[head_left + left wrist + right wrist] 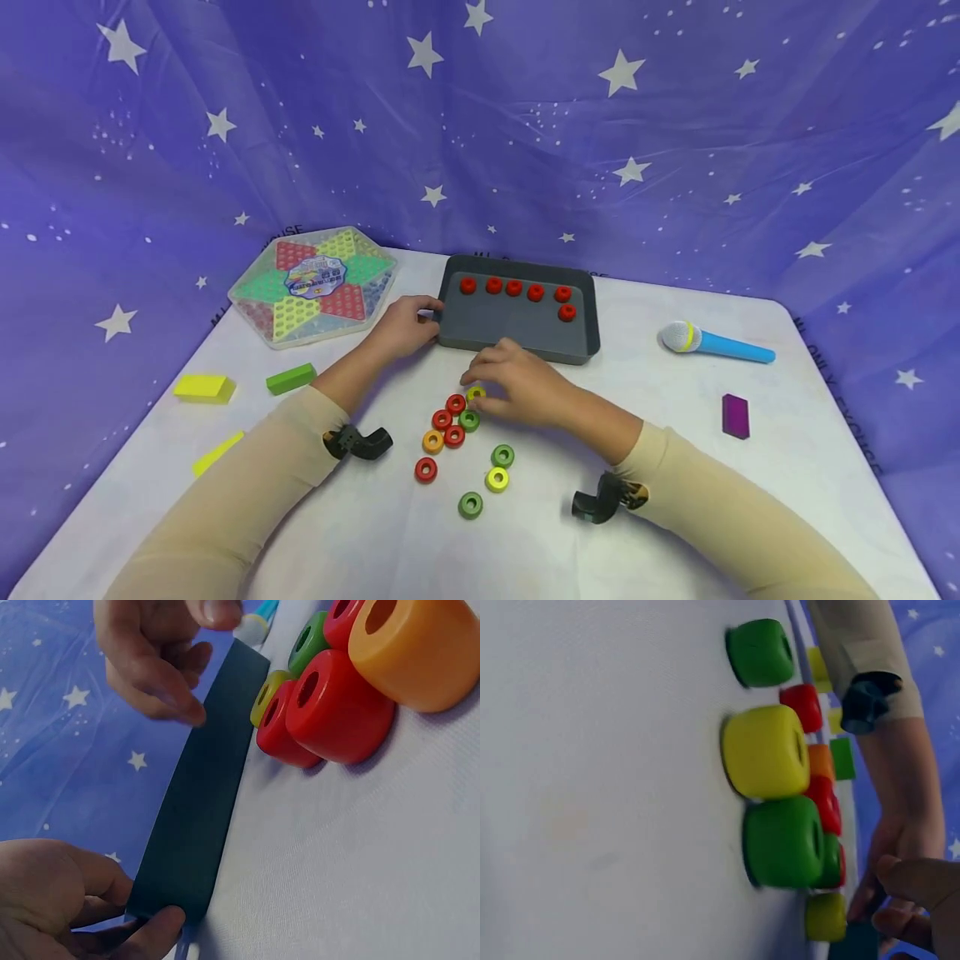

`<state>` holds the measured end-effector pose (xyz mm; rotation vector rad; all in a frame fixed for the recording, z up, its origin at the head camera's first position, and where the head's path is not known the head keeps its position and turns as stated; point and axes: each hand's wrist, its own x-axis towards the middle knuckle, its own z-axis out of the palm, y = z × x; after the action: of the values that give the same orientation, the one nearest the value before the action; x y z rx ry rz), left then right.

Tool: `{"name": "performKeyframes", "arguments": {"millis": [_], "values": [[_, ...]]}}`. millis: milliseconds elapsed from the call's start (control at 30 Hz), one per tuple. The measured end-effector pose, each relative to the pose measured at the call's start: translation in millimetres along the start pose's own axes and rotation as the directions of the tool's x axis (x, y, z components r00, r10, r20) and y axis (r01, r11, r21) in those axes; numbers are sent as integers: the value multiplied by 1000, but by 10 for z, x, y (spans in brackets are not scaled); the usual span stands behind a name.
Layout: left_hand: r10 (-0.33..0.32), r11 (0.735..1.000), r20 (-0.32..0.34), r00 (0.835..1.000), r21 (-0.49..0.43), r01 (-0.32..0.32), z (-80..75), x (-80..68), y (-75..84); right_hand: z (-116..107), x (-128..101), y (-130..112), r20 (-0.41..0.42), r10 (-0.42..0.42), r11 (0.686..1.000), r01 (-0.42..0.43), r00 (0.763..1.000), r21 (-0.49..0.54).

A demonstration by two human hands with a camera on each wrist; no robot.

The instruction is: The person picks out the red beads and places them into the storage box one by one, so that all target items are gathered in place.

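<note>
The dark grey tray [517, 329] stands on the white bench [675, 500] and serves as the reference point. Six red rings [514, 288] lie inside the tray along its far wall, with the last one set slightly nearer at the right end.

The left hand [405, 327] grasps the tray's left near corner; in the left wrist view its thumb and curled fingers [154, 930] pinch the tray wall.

The right hand [517, 385] rests on the bench just in front of the tray's near wall. Its fingers are curled down over a yellow ring [476, 393]; whether they actually grasp it cannot be told.

A cluster of loose rings [454, 435] in red, green, yellow and orange lies on the bench in front of the tray, beside and below the right hand.

A hexagonal Chinese checkers board [313, 283] lies left of the tray. A toy microphone [712, 342] lies right of the tray, with a purple block [735, 416] nearer the person. A green block [291, 378] and a yellow block [204, 388] lie to the tray's left front.
</note>
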<state>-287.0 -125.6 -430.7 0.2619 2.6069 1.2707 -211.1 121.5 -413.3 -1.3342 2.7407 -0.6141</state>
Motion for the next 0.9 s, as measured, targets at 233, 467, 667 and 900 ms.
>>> {"name": "performKeyframes", "arguments": {"millis": [233, 467, 667, 900], "values": [[-8, 1000, 2, 1000, 17, 8, -3, -21, -22, 125, 131, -112, 98, -69, 995, 75, 993, -66], [-8, 1000, 24, 1000, 30, 8, 3, -15, 24, 77, 205, -156, 208, -124, 983, 148, 970, -107], [-4, 999, 15, 1000, 36, 4, -12, -28, 34, 56, 269, -160, 226, -134, 983, 158, 965, -91], [-1, 1000, 10, 1000, 21, 1, 4, 4, 16, 63, 335, -176, 225, -111, 984, 139, 968, -110]]}}
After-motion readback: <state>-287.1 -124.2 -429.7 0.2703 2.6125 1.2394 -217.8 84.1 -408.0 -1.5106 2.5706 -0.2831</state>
